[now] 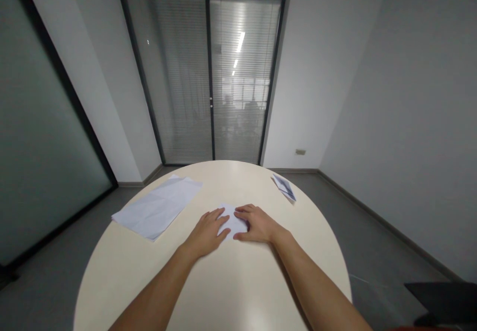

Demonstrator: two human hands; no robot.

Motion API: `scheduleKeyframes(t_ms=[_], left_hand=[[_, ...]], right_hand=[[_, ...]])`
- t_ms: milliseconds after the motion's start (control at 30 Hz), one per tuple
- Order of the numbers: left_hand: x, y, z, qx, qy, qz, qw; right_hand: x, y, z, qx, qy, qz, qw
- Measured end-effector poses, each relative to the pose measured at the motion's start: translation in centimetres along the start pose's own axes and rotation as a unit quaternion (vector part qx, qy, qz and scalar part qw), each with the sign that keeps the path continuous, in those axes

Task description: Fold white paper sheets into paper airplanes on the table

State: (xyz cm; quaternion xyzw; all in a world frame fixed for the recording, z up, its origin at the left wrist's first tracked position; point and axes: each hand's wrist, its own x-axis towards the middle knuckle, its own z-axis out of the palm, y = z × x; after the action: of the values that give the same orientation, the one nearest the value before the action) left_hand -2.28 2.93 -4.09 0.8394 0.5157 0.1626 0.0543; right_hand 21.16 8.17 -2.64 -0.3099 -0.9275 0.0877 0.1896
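Note:
A small white piece of paper [233,224] lies flat near the middle of the round cream table [223,281]. My left hand [209,231] rests on its left side, fingers spread, with fingertips touching the paper. On the right side, my right hand [257,224] lies with its fingers apart and curved, its fingertips on the paper's edge. Both hands cover parts of the sheet, so its outline is partly hidden. Neither hand grips it.
Larger creased white sheets [158,206] lie at the table's left. A folded paper with a dark print [285,188] sits near the right back edge. Beyond stands a glass door with blinds [179,82]. A dark object [443,298] shows at the lower right.

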Motion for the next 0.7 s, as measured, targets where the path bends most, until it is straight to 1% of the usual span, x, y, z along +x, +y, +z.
scheduleKeyframes(t_ms=[167, 367, 433, 567, 700], left_hand=[[0.14, -0.30, -0.15, -0.016, -0.007, 0.010, 1.000], [-0.11, -0.10, -0.48, -0.036, 0.020, 0.059, 0.997], [-0.19, -0.04, -0.53, -0.041, 0.017, 0.068, 0.997], [-0.22, -0.08, -0.54, -0.046, 0.004, 0.069, 0.997], [-0.21, -0.10, -0.54, -0.055, 0.004, 0.068, 0.996]], right_hand=[[-0.05, 0.08, -0.06, 0.015, 0.000, 0.003, 1.000], [-0.16, 0.35, 0.13, 0.025, 0.004, 0.007, 1.000], [-0.24, 0.49, 0.17, 0.029, 0.002, 0.009, 1.000], [-0.40, 0.64, 0.12, 0.033, 0.001, 0.012, 0.999], [-0.43, 0.62, 0.02, 0.035, 0.001, 0.013, 0.999]])
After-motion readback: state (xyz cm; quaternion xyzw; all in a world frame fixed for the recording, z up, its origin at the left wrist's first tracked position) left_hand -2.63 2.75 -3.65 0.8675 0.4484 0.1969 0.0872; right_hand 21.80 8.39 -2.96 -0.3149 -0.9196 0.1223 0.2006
